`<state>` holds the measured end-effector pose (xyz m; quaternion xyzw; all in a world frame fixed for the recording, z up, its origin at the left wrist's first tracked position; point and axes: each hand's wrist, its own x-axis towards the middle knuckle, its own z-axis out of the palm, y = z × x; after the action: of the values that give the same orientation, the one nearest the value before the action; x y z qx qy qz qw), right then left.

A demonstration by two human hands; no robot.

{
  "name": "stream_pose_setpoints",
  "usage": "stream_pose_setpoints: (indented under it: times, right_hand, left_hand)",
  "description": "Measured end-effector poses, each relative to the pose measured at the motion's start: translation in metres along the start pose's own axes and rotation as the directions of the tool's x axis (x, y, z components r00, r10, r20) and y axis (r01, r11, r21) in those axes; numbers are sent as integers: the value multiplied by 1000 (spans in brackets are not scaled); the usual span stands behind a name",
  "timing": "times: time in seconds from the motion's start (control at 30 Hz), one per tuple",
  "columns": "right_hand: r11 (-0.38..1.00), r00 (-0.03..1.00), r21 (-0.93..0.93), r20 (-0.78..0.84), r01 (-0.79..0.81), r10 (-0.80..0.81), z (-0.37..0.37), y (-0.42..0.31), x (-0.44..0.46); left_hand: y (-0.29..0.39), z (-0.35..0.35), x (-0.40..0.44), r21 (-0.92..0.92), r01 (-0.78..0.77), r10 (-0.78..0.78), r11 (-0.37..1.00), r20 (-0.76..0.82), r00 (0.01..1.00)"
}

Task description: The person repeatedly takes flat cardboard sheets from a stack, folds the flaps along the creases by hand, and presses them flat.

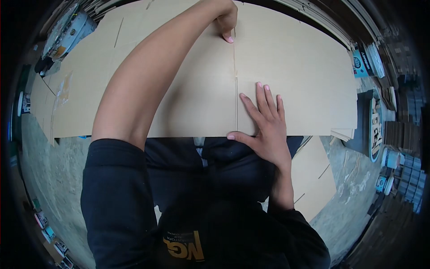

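The right hand [268,125] lies palm down and spread on a broad sheet of brown cardboard [295,67], fingers pointing away from the body and thumb reaching left to the near edge, beside the lower end of a straight seam [236,105]. Placed there, it seems to hold the sheet flat and steady close to the seam. The left hand [227,22] reaches across to the far part of the same line — bent at the wrist, one fingertip down just left of the seam. It looks set to press or feel along the line, but most of its fingers are hidden, so whether it pinches anything cannot be told. The cardboard lies flat in front of the person, its near edge just over the dark-clothed legs [179,157], which keeps both hands within reach of the seam. Toward its left end is a strip of clear tape [64,92]. Farther out — a pale bucket [74,33] at the far left, a dark tub [360,114] at the right, and another cardboard piece [318,184] lower right, above the grey floor [354,179].
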<state>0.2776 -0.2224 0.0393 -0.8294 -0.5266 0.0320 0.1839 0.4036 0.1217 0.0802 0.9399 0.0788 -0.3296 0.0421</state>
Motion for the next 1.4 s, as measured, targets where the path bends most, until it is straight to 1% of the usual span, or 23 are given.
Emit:
stream_pose_setpoints:
  times: [0.07, 0.17, 0.27, 0.37, 0.4, 0.5, 0.6, 0.7, 0.77, 0.83, 0.87, 0.9, 0.97, 1.1, 1.2, 1.3, 1.37, 1.4]
  right_hand:
    - [1000, 1000, 1, -1, 4, -4, -1, -1, -1]
    - [1000, 1000, -7, -10, 9, -10, -1, 0, -1]
    - [1000, 1000, -9, -16, 10, -10, 0, 1, 3]
    - [1000, 1000, 1, -9, 5, -5, 1, 0, 1]
    - [1000, 1000, 5, -14, 6, -6, 1, 0, 1]
    - [1000, 1000, 9, -10, 6, -6, 0, 0, 1]
    - [1000, 1000, -2, -27, 9, -9, 2, 1, 0]
    - [1000, 999, 2, -42, 12, -12, 3, 1, 0]
    - [1000, 999, 6, -39, 17, -17, 1, 2, 1]
    - [1000, 999, 12, -41, 17, -16, 1, 3, 0]
    - [1000, 999, 11, -46, 17, -17, 2, 3, 0]
    - [1000, 998, 8, -52, 20, -20, 2, 4, 0]
    - [1000, 998, 11, -55, 21, -21, 2, 4, 0]
    - [1000, 998, -2, -48, 29, -29, 2, 6, -1]
    - [1000, 999, -2, -39, 22, -22, 2, 5, -1]
    - [1000, 999, -8, -52, 17, -18, 5, 5, -2]
    - [999, 993, -15, -109, 44, -45, 7, 4, -4]
    - [998, 988, -20, -140, 56, -58, 8, 3, -5]
  left_hand:
    - [-13, 5, 28, -74, -147, 153, 986, 79, 985]
    - [11, -8, -22, 25, 95, -93, 995, -72, 993]
    - [11, -11, -26, -16, 185, -186, 983, -102, 977]
    - [13, -10, -13, 99, 66, -59, 993, -69, 996]
    - [14, -6, -1, 157, 76, -69, 985, -52, 996]
    - [-9, 5, 68, 101, -63, 48, 993, 142, 989]
    - [10, -8, 3, 38, 90, -92, 995, 77, 993]
    - [-18, -10, -12, -185, -31, 53, 982, 112, 992]
    - [-26, 8, -14, -208, 27, -54, 978, -124, 991]
    - [-32, 38, -13, -237, 79, -160, 968, -345, 925]
    - [-37, 56, -13, -349, -29, -140, 937, -449, 883]
    - [-38, 72, -9, -305, -53, -141, 951, -580, 802]
    - [-37, 99, -2, -204, -82, -118, 975, -801, 587]
    - [-23, 109, -22, -324, -73, -213, 943, -759, 615]
    - [2, 129, -39, -291, -122, -172, 949, -803, 570]
    - [39, 163, -83, -185, -180, -60, 966, -838, 542]
    - [58, 186, -120, -238, -181, -95, 954, -817, 569]
    - [67, 196, -141, -263, -143, -134, 954, -801, 583]
